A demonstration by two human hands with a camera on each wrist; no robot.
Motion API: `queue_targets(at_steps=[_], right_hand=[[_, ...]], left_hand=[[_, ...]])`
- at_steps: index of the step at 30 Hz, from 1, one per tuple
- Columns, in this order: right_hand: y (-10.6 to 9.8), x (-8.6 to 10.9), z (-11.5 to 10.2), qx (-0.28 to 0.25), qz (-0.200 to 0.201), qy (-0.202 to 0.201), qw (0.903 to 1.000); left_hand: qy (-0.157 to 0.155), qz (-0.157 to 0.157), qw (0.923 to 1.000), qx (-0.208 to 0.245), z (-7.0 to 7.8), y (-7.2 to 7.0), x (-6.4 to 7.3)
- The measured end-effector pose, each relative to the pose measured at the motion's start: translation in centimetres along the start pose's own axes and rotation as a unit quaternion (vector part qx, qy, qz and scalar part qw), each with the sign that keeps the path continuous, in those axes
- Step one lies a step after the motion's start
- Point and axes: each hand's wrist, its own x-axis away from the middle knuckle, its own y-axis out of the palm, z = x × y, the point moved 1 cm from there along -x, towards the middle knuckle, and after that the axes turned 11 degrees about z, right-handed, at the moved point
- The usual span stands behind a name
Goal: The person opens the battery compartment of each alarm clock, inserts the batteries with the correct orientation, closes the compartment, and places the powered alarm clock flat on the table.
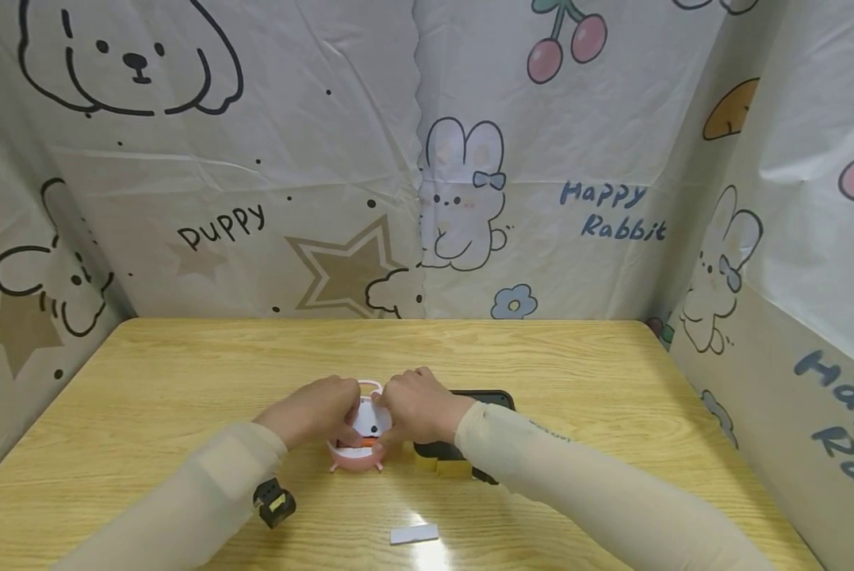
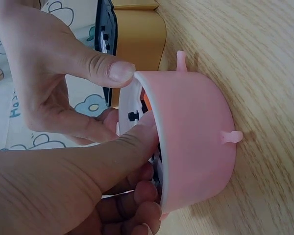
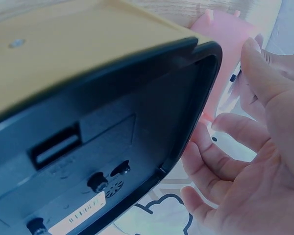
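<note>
A pink twin-foot alarm clock [image 1: 358,460] stands on the table with its white back [image 1: 371,419] toward me. My left hand [image 1: 327,408] grips its left edge, the thumb reaching into the back recess, as the left wrist view shows. An orange piece [image 1: 366,442], perhaps a battery, shows in that recess; the thumb partly hides it. My right hand [image 1: 419,404] holds the opposite side, its thumb on the pink rim [image 2: 147,74] and its other fingers bent at the back. In front lies a small flat white strip [image 1: 414,534], apart from both hands.
Just right of the pink clock is a yellow box-shaped device [image 1: 455,468] with a black back panel [image 3: 152,117] bearing knobs and a slot, partly behind my right wrist. The wooden table [image 1: 576,365] meets a printed cloth [image 1: 469,285] at its back and sides.
</note>
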Motion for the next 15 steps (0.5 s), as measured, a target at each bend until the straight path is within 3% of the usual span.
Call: queue_targets(at_steps=[15], right_hand=[[-0.04, 0.01, -0.08, 0.004, 0.000, -0.001, 1.0000]], left_hand=[[-0.020, -0.017, 0.9991, 0.033, -0.57, 0.13, -0.06]])
